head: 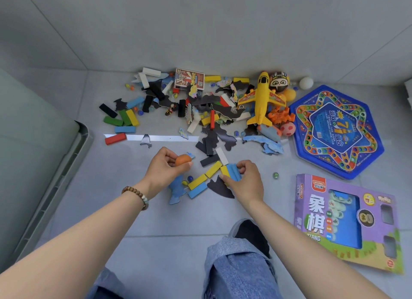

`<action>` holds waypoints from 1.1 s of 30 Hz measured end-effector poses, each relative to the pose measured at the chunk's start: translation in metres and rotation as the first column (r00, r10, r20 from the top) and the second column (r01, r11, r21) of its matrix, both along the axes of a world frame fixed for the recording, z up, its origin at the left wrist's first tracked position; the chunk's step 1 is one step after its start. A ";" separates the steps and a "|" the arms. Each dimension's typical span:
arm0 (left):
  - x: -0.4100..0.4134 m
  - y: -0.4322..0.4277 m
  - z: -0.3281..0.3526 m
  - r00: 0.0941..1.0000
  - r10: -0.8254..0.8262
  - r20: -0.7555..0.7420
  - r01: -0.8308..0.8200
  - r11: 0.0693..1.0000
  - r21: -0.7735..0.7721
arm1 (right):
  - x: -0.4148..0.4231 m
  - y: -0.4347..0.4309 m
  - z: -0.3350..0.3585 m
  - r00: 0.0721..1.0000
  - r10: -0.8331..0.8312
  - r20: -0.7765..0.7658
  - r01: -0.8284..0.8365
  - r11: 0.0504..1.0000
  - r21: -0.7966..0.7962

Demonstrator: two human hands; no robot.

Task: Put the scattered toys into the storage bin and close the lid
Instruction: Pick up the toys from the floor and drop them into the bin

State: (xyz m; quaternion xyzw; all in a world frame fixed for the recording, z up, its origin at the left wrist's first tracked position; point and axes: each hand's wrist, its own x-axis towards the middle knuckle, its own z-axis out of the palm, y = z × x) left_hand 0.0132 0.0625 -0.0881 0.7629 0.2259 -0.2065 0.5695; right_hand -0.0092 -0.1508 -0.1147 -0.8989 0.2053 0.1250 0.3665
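Toys lie scattered over the grey floor. My left hand [165, 167] grips a small orange ball [183, 160] just above the floor. My right hand [243, 180] pinches a small stack of blue and yellow blocks [231, 172] between thumb and fingers. More coloured blocks [201, 182], dark puzzle pieces [219, 187] and marbles lie under and between my hands. The grey-green storage bin [73, 156] shows at the left edge, only its rim and wall in view. Its lid is not visible.
A yellow toy plane [260, 100], a painted ball [278, 81], a white ball [306, 83] and a card box [189, 78] lie by the wall. A blue hexagonal game board [338, 131] and a purple chess box [347, 223] lie right. My jeans-clad knee [236, 265] is below.
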 end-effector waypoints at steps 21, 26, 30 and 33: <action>-0.006 0.000 0.009 0.993 0.079 -0.085 -0.096 0.973 -0.212 | 0.027 0.007 0.066 0.933 0.010 -0.360 0.358 0.093 0.929; 0.004 -0.010 0.017 0.964 0.050 -0.262 -0.168 0.876 -0.453 | 0.047 -0.002 0.063 0.937 0.006 -0.349 0.330 0.317 0.889; 0.008 -0.019 0.014 0.956 0.026 -0.292 -0.138 0.919 -0.370 | 0.047 -0.006 0.053 0.916 -0.010 -0.401 0.371 0.399 0.838; 0.010 -0.027 0.008 0.978 0.034 -0.208 -0.072 0.982 -0.177 | 0.044 -0.007 0.047 0.910 -0.051 -0.411 0.387 0.457 0.801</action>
